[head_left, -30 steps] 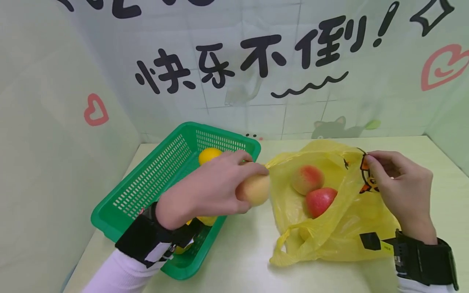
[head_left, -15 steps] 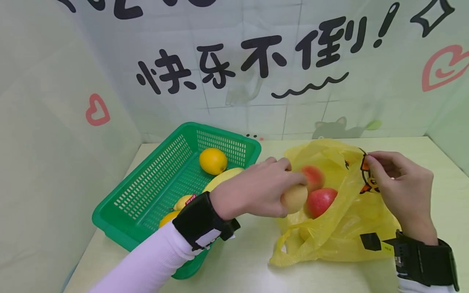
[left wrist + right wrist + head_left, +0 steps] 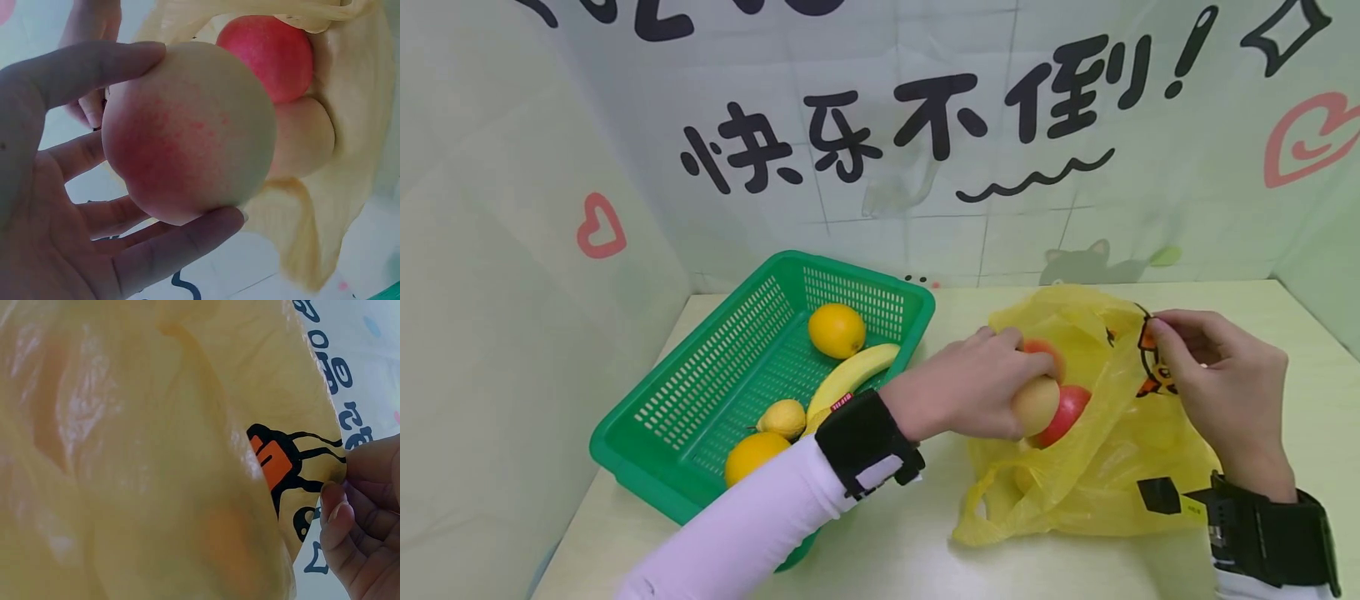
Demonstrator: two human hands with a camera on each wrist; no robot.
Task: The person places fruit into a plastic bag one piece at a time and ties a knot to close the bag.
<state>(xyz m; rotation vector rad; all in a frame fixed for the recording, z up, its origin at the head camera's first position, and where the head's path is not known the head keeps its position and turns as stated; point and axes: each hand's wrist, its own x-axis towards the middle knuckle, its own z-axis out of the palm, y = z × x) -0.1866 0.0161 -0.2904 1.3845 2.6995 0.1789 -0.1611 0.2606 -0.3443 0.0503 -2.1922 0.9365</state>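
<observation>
Peach (image 3: 1036, 407) has shifted rightward with my left hand (image 3: 962, 385), from the gap beside the green basket (image 3: 658, 492) to the mouth of the yellow bag (image 3: 1112, 492). My left thumb and fingers curl round its opposite sides. Judged: modest weight, firm but easily bruised, little slip; best held round its broadest part, lightly. Behind it in the bag: red apple (image 3: 1071, 415), second peach (image 3: 1054, 354); contact, cannot tell. My right hand (image 3: 1231, 383) pinches the bag's rim; film probably limp and slippery, so the edge is the place to grip.
</observation>
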